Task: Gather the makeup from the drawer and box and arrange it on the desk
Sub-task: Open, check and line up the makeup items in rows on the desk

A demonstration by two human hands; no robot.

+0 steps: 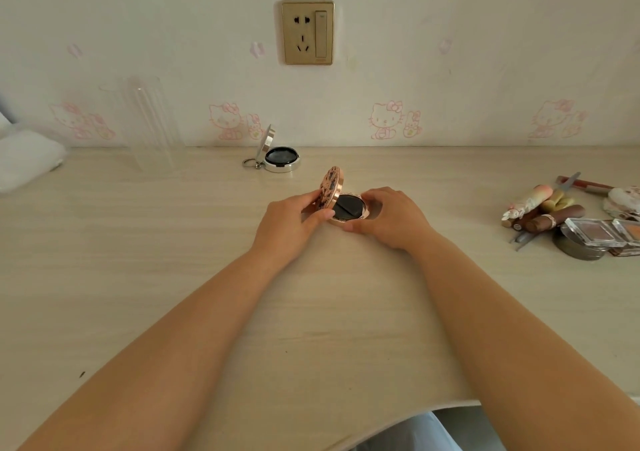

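Observation:
A round rose-gold compact (348, 208) lies on the desk (173, 277) at the centre, its patterned lid standing open and a dark puff inside. My left hand (294, 222) pinches the raised lid between thumb and fingers. My right hand (391, 218) curls round the compact's base from the right. A silver compact (280, 159) with a key ring stands open near the wall. A pile of makeup (568, 222) sits at the right: brown lipstick tubes, clear eyeshadow cases, a round tin and small tools.
A clear acrylic holder (149, 124) stands at the back left by the wall. White cloth (27, 163) lies at the far left edge. A wall socket (307, 33) sits above the desk. The desk's front edge curves in near my body.

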